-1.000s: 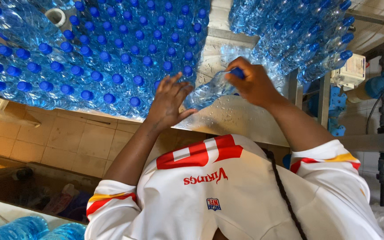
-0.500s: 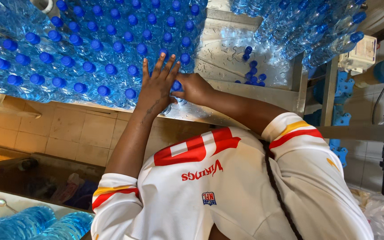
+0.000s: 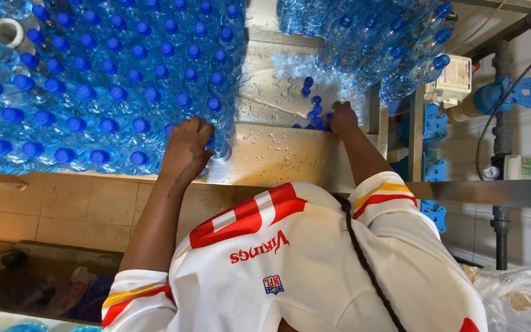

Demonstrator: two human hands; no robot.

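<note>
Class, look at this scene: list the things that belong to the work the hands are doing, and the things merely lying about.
In use:
left hand on the packed capped bottles
right hand at the loose blue caps
wet steel table

Lying about:
blue pipe fittings
clear plastic bag
bottle heap

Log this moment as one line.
left hand: resting on packed bottles | right hand: reaching loose blue caps | surface: wet steel table
</note>
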